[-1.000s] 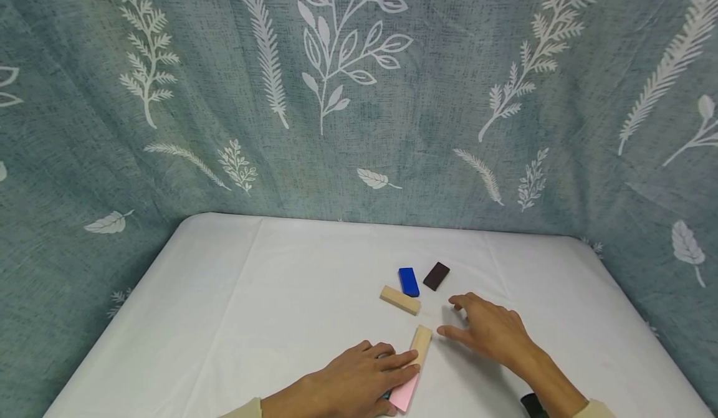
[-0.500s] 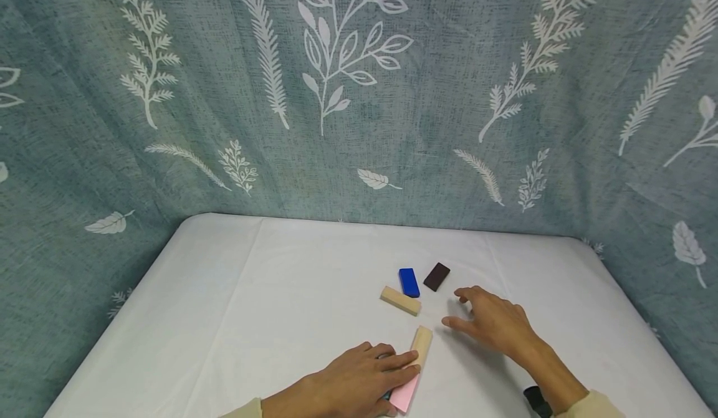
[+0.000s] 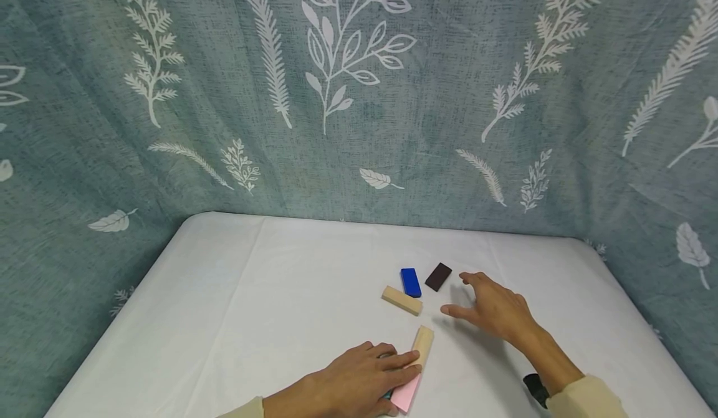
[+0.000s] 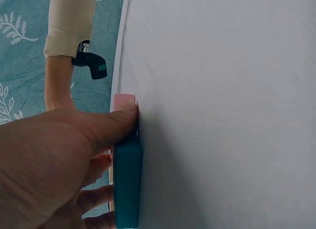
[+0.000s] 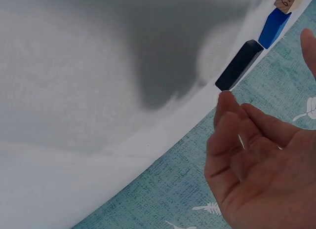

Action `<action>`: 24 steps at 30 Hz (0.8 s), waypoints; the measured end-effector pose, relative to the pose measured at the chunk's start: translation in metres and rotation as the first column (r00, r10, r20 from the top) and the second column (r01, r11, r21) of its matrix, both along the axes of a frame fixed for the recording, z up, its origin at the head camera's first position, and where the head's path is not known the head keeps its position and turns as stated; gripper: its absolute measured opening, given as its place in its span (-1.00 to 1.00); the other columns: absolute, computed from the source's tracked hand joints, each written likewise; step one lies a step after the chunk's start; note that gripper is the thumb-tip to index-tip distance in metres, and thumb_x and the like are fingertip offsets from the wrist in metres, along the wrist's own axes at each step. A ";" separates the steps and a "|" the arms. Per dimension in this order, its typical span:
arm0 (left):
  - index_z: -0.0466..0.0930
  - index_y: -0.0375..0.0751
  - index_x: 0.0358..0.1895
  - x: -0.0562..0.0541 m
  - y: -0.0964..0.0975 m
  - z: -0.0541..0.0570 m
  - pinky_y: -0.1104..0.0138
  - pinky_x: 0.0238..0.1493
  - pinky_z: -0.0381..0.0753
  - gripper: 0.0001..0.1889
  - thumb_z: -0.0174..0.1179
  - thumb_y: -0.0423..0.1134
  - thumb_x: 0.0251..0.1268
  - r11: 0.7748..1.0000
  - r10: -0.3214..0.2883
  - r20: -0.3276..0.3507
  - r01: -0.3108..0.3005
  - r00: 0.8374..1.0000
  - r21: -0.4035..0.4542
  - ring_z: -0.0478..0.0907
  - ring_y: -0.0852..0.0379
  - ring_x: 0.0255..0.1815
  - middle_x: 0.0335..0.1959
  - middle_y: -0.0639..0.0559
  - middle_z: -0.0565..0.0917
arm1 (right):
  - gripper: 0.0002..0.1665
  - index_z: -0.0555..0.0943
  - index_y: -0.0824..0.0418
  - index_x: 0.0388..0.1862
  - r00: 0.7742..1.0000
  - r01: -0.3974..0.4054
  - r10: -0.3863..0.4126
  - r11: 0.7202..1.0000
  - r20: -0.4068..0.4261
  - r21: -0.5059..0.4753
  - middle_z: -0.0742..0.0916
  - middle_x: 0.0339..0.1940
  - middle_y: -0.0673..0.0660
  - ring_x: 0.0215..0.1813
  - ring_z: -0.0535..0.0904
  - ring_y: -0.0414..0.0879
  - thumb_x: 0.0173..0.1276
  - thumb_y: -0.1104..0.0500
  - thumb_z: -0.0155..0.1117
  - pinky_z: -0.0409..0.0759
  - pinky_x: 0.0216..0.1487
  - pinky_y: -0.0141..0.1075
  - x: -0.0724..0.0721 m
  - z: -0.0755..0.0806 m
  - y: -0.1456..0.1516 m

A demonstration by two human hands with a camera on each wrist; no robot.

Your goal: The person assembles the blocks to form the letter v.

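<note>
My left hand (image 3: 350,380) lies over blocks at the table's near side. Its thumb and front fingers hold a pink block (image 3: 405,397), in line with a pale wooden block (image 3: 424,338). A teal block (image 4: 128,184), mostly covered by that hand in the head view, sits beside them, thumb across its near end. My right hand (image 3: 493,309) hovers above the cloth, thumb and fingers spread apart and holding nothing. Left of its fingertips lies a dark brown block (image 3: 439,277), then a blue block (image 3: 411,282) and another wooden block (image 3: 402,300), marked on its end in the right wrist view.
White cloth (image 3: 280,281) covers the table. Behind its far edge hangs a blue-green curtain (image 3: 359,150) with white leaf patterns, which continues at both sides. A small black camera (image 3: 536,390) is worn at my right wrist.
My right hand has moved away toward the table's far side, its fingertips now nearer the dark brown block. The left hand and the blocks have kept their places.
</note>
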State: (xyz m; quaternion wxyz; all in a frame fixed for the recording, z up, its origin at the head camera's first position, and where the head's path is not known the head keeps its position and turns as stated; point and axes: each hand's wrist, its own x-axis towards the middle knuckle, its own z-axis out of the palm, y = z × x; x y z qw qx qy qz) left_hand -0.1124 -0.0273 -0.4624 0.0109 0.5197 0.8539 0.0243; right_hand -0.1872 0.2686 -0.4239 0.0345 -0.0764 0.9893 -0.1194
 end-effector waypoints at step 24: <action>0.27 0.12 0.56 -0.002 0.000 -0.003 0.36 0.15 0.44 -0.28 0.12 0.26 0.41 1.000 -0.004 -0.023 0.005 1.000 0.018 0.34 0.25 0.35 0.58 0.20 0.22 | 0.53 0.16 0.33 0.59 0.999 0.034 -0.033 0.998 0.019 -0.052 0.33 0.49 0.48 0.29 0.42 0.51 -0.05 -0.73 0.20 0.34 0.10 0.44 -0.022 -0.013 0.005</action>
